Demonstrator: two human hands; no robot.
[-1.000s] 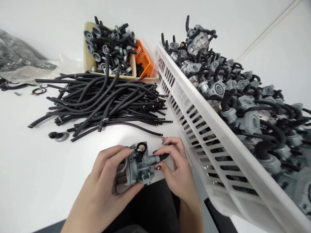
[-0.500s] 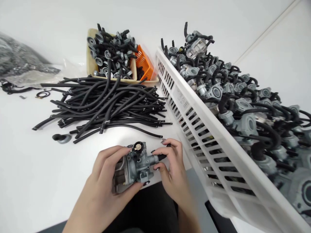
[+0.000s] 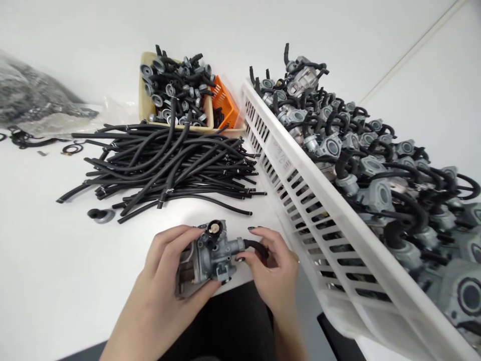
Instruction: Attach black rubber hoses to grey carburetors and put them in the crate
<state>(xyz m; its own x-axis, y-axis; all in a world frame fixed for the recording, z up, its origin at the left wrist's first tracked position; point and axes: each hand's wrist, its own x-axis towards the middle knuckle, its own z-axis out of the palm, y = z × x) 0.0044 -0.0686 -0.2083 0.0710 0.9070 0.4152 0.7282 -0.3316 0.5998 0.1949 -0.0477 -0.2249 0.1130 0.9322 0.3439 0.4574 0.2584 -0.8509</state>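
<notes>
My left hand [image 3: 171,271] is wrapped round a grey metal carburetor [image 3: 214,258], holding it tilted just above the near table edge. On its top is a round black fitting with a cream centre. A grey cap [image 3: 236,245] with a bent black rubber hose [image 3: 256,246] sticks out of its right side. Around that hose my right hand [image 3: 276,258] is open, thumb below by the cap and index finger raised above, with a gap between them. The curled fingers behind partly hide the hose's end.
Black hoses [image 3: 169,160] lie heaped beyond my hands. A loose cap with elbow [image 3: 101,215] lies left. Behind stand a cream bin [image 3: 146,100] of capped elbows and an orange basket [image 3: 229,103]. A white crate [image 3: 319,210] of carburetors rises close on my right.
My right index finger has lifted off the cap and moved back to the right, baring the bent hose. The left hand keeps its hold on the carburetor. The view has shifted slightly.
</notes>
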